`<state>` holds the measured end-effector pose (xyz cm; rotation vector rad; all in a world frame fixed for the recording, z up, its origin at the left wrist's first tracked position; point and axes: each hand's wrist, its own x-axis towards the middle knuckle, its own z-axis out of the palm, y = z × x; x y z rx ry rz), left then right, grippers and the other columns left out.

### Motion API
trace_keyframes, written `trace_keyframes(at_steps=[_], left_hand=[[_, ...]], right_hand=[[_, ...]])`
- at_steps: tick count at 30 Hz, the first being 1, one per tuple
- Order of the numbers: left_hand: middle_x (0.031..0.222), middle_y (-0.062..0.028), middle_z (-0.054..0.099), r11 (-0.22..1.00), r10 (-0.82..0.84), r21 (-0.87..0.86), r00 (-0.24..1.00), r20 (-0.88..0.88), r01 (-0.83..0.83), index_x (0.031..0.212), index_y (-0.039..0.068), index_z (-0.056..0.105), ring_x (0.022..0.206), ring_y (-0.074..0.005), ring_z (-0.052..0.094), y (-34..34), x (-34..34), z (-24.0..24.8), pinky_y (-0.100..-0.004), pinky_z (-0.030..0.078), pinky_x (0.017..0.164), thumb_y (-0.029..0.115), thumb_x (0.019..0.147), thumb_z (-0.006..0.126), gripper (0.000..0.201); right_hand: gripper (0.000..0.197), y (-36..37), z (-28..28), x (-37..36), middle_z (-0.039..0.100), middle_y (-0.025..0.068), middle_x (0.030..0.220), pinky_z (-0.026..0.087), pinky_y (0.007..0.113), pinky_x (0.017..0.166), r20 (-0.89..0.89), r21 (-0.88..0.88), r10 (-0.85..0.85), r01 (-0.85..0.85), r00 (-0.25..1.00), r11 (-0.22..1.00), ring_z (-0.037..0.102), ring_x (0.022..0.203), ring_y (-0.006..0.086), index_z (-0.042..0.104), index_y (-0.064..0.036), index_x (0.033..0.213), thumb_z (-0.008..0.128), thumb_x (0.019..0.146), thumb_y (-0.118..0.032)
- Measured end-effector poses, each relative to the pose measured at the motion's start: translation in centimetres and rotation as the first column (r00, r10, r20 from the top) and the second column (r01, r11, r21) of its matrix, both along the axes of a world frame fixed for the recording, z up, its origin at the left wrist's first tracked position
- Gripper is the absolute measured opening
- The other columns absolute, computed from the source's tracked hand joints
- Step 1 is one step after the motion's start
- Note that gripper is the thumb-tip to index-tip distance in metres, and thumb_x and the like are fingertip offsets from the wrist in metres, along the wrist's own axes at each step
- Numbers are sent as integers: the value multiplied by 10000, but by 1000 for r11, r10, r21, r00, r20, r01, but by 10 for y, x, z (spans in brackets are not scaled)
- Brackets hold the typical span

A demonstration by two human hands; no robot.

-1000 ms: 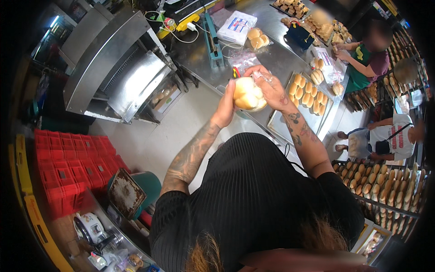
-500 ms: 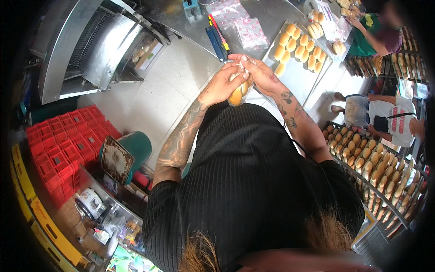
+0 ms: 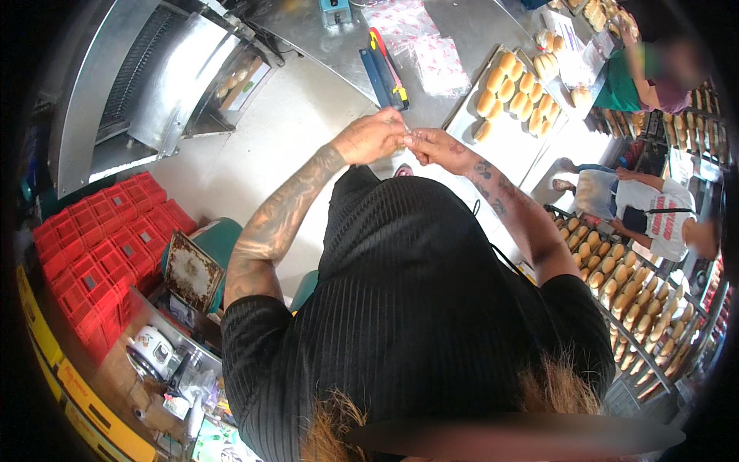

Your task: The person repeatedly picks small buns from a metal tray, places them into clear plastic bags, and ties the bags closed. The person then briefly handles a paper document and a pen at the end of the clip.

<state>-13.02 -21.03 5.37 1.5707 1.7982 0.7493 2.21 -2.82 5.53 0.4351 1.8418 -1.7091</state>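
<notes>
Both hands, the left hand [image 3: 373, 137] and the right hand [image 3: 440, 149], come together at the fingertips in front of the torso, just off the near edge of the steel table [image 3: 319, 46]. Thumbs and fingers bend inward, close together, but whether they grasp anything cannot be told, since the spot between them is small and blurred. Nearest to them, on the table just beyond the fingers and apart from them, lies a dark blue bar [image 3: 374, 77] with a red and yellow strip [image 3: 387, 58] beside it, the 2 slanting toward the table's edge. Flat pink-patterned packets [image 3: 443, 65] lie to the right of the bar, and farther right a tray [image 3: 462, 125] holds golden rolls [image 3: 506, 91].

Pale floor [image 3: 296, 115] shows between the table and a metal machine [image 3: 185, 77] at the left. Lower down, red crates [image 3: 115, 239] are stacked near a green bin [image 3: 231, 232], with a rusty sheet [image 3: 195, 271] against it and a white appliance [image 3: 152, 346] below. At the right are a co-worker [image 3: 616, 85] in green, a person [image 3: 666, 212] in a white shirt, and a rack [image 3: 616, 277] filled with bread
</notes>
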Motion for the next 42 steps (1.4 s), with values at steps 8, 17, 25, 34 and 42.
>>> trace_keyframes(at_steps=[8, 17, 25, 34, 42], left_hand=[[1185, -65, 680, 860, 279, -447, 504, 817, 248, 1266, 5, 640, 1100, -143, 628, 53, -69, -76, -278, 498, 964, 326, 997, 634, 419], [1010, -77, 723, 744, 348, -594, 582, 735, 306, 1091, 16, 690, 863, -177, 715, 90, -125, -70, -318, 587, 753, 282, 872, 704, 345], [964, -90, 724, 847, 393, -523, 778, 489, -99, 1099, 2, 719, 861, -172, 669, 73, -81, -141, -330, 546, 772, 220, 899, 651, 304], [985, -35, 689, 854, 512, -352, 499, 699, -383, 1082, 12, 709, 925, -114, 639, -10, -27, -9, -269, 511, 846, 207, 971, 637, 235], [1091, -55, 645, 766, 493, 252, 792, 361, -591, 1091, 21, 677, 1043, -132, 605, 93, 74, 91, -298, 501, 906, 172, 925, 747, 235]], right_hand=[[197, 15, 7, -44, 684, 52, 937, 562, 412, 766, -339, 835, 322, 125, 884, 536, 681, 880, 275, 711, -160, 1035, 587, 952, -289], [226, 36, -23, -62, 713, 85, 1042, 542, 445, 829, -340, 780, 114, 212, 934, 589, 678, 983, 325, 707, -143, 1055, 571, 976, -305], [258, 17, -100, -69, 693, 147, 1127, 518, 476, 876, -49, 808, -59, 74, 997, 584, 659, 1048, 365, 697, -158, 1137, 559, 944, -259], [328, 4, -8, -4, 707, 83, 1092, 515, 365, 927, -171, -66, -484, 481, 858, 874, 657, 1033, 200, 677, 1, 1135, 614, 1016, -299], [174, 51, 70, 36, 707, 46, 1016, 507, 277, 922, -285, -606, -855, 610, 433, 510, 645, 996, 131, 694, -12, 1067, 729, 932, -116]])
